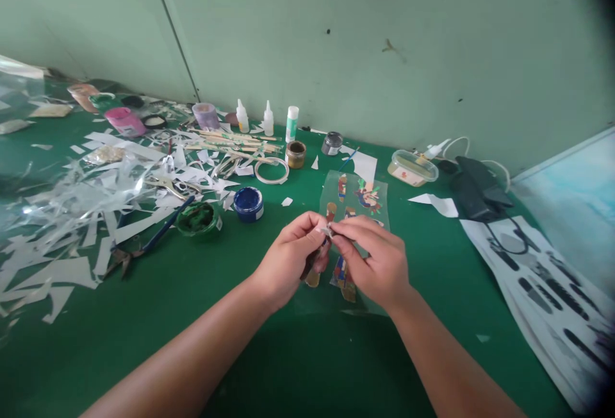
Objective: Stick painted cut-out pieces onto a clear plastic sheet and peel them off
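My left hand [292,254] and my right hand [377,258] meet over a clear plastic sheet [327,187]. Pinched between their fingertips is a small pale piece [327,231], too small to make out further. The left fingers are curled, and the right thumb and forefinger press together from the other side. Beneath and around the hands lie several colourful cut-out pieces, among them a fan-like figure [368,197] and a blue, white and gold strip [342,272]. My hands partly cover the sheet and some of these pieces.
To the left, paper scraps [57,272] surround blue-handled pliers [154,238]. A green paint jar [198,219] and blue paint jar [248,205] stand nearer. Behind are bottles [268,119], a glue stick [291,124] and a brown jar [295,155]. Right: a plastic tub [412,169], black device [480,190], printed sheets [538,290].
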